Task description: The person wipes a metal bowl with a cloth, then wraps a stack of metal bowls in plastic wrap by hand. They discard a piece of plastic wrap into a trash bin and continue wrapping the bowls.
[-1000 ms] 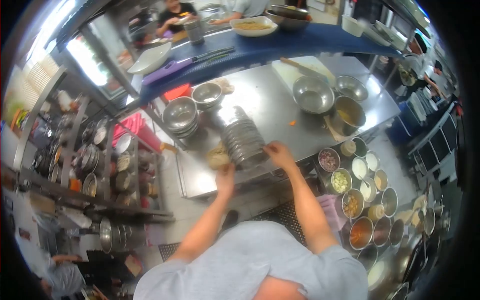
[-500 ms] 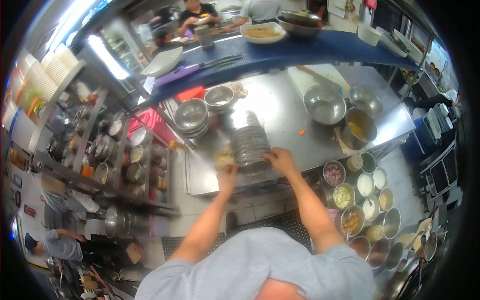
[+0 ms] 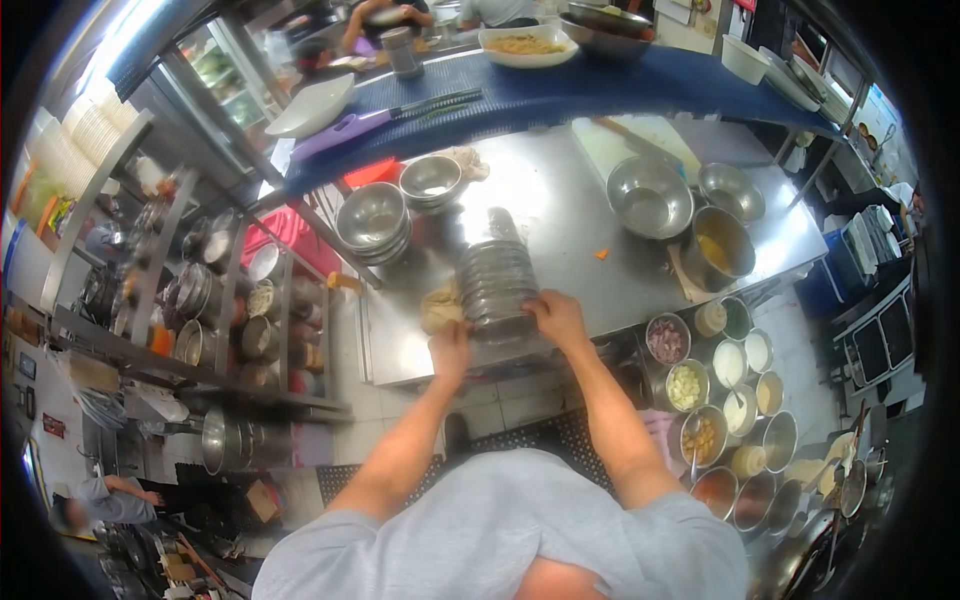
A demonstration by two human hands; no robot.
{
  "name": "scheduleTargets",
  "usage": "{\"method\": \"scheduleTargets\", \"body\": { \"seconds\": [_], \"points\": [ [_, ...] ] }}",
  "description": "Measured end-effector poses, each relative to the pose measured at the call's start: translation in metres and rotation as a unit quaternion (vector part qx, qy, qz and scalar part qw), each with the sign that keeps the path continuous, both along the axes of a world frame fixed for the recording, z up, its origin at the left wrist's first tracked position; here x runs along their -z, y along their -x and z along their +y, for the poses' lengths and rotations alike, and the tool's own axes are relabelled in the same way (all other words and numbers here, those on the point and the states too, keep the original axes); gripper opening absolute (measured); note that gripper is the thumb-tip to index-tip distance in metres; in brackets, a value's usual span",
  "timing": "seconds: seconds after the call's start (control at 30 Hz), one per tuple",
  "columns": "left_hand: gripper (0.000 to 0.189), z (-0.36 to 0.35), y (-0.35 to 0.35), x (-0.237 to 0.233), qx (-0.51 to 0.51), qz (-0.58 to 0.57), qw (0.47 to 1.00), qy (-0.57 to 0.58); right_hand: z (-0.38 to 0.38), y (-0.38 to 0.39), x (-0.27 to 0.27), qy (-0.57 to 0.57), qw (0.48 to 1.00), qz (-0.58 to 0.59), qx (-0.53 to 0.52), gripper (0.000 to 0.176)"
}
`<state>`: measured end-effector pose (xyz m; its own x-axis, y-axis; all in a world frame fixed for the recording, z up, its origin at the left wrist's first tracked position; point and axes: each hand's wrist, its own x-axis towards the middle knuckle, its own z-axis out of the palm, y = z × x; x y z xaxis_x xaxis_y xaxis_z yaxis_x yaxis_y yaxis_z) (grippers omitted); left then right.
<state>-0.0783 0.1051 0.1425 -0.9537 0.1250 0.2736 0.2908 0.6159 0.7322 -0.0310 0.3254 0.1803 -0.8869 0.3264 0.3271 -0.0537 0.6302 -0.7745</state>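
One stack of metalware [image 3: 497, 290], near the front edge of the steel surface [image 3: 575, 300]: right hand [image 3: 558, 318], grip pinched on its rim; left hand [image 3: 450, 354], grip at the opposite side, closure indeterminable. Adjoining left: crumpled cloth [image 3: 439, 309]; beyond, nested bowls [image 3: 378, 243]. Rightward: orange scrap [image 3: 602, 254], large bowl [image 3: 650, 205].

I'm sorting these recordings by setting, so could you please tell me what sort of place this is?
Probably a commercial kitchen: a steel worktable bears stacked metal bowls and a cutting board, and containers of chopped food stand near it.
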Motion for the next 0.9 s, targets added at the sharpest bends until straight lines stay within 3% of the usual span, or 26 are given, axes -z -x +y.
{"method": "scheduleTargets", "body": {
  "seconds": [0.63,0.73,0.9],
  "points": [
    [0.03,0.005,-0.004,0.005,0.0,0.045,0.999,-0.028,-0.002,-0.006,-0.001,0.017,1.0,-0.012,0.016,0.031],
    [0.023,0.005,-0.004,0.008,0.007,-0.001,1.0,-0.002,0.0,-0.007,0.005,0.006,1.0,0.012,0.018,0.03],
    [0.026,0.008,-0.003,0.001,0.018,-0.017,1.0,0.013,0.001,-0.013,0.011,0.006,0.999,0.037,0.026,0.028]
  ]
}}
